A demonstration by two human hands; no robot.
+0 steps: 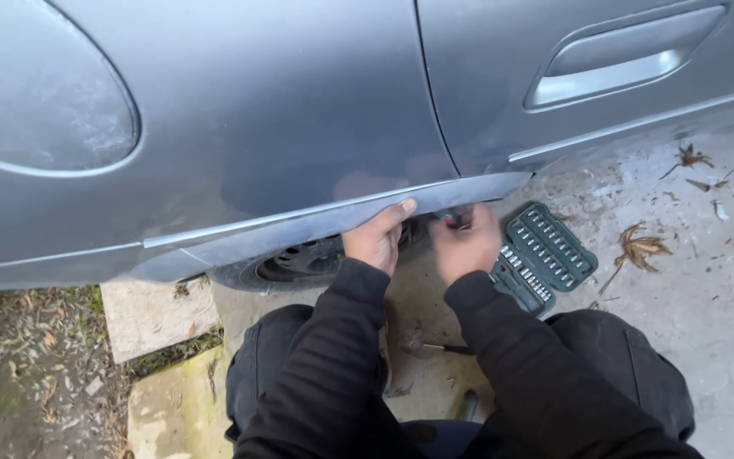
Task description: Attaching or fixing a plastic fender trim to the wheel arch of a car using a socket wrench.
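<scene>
So the biggest thing here is the grey car body [282, 110], side panel filling the whole top of the view, with the round fuel flap [44, 93] on the left and a door handle [622, 59] up right. Below that the wheel arch lip [333, 221] runs as a long strip, rising gently from lower left to upper right, and the dark tyre [299, 259] sits tucked under it.

On the concrete to the right lies an open green socket set case [545, 255], long axis running diagonally from upper left to lower right, rows of sockets facing up.

Left hand [377, 238] is up against the arch lip, fingers curled loosely, thumb resting on the underside edge of the strip. It touches the metal; whether it grips anything I can't tell.

Right hand [466, 246] is closed around a small tool [450, 218] with a red-green bit poking out above the knuckles, pointing up toward the arch. It's blurred, so the exact kind is unclear. The case sits just beside that hand, on its right.
</scene>
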